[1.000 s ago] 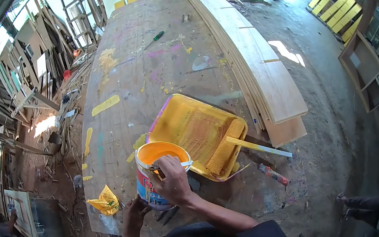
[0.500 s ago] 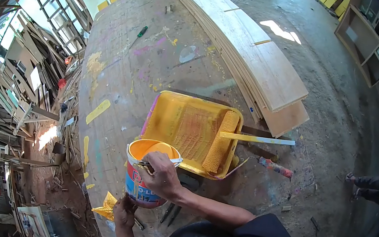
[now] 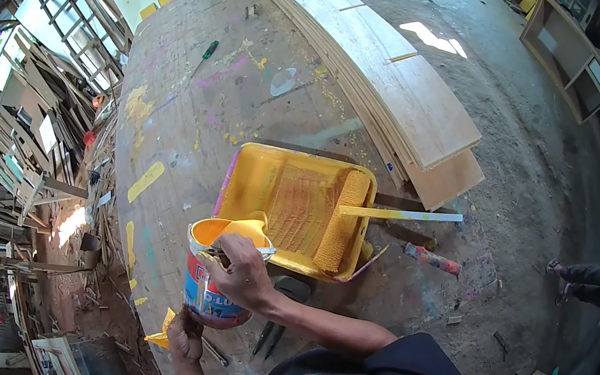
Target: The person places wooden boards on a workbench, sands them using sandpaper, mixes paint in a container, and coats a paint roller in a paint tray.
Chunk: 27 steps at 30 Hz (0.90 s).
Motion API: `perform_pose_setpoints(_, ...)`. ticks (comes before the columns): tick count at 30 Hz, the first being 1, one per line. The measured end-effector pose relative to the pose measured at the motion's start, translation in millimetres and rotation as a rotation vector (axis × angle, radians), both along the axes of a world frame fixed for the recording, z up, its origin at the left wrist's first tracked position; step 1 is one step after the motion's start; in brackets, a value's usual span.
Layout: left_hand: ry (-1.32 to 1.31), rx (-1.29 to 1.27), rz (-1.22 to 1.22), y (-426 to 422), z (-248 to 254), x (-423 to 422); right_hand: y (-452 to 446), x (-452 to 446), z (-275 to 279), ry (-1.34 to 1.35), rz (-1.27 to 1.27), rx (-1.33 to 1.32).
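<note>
A paint bucket (image 3: 212,294) with a red and blue label leans towards the yellow tray (image 3: 247,180), and yellow paint shows at its mouth and lip. My right hand (image 3: 240,275) is closed at the bucket's upper rim near the wire handle; its fingertips are partly hidden. Under the bucket's base, my left hand (image 3: 185,336) supports it with curled fingers. A yellow-coated roller (image 3: 342,228) lies across the tray's right end, its handle pointing right.
Stacked planks (image 3: 418,108) run along the table's (image 3: 170,131) right side. A green screwdriver (image 3: 210,49) lies farther back. Right of the tray is a paint-stained handle (image 3: 432,260). Yellow crumpled plastic (image 3: 161,333) sits beside my left hand. A person's legs (image 3: 590,282) show at right.
The bucket has moved left in view and tilted more towards the tray, with both hands on it. Paint now shows over its lip. The whole scene has shifted left.
</note>
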<state>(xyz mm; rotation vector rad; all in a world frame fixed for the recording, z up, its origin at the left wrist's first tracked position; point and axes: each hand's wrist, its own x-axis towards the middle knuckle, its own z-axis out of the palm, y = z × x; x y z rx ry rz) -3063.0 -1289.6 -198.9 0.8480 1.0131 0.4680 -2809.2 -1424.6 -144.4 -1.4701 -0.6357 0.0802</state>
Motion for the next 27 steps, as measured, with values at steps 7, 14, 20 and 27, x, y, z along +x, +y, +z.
perform_pose_setpoints(7, -0.038, -0.038, 0.018, 8, -1, 2, 3, 4, 1, 0.012, -0.007, 0.025)
perform_pose_setpoints(14, -0.044, -0.013, 0.036, 4, 3, 8, 3, 6, 3, 0.019, -0.002, 0.005)
perform_pose_setpoints(20, -0.042, -0.020, 0.041, 2, 10, 12, 5, 6, -1, 0.038, 0.010, 0.005)
perform_pose_setpoints(27, -0.030, 0.021, 0.038, 4, 12, 13, 4, 7, 1, 0.036, 0.004, -0.013)
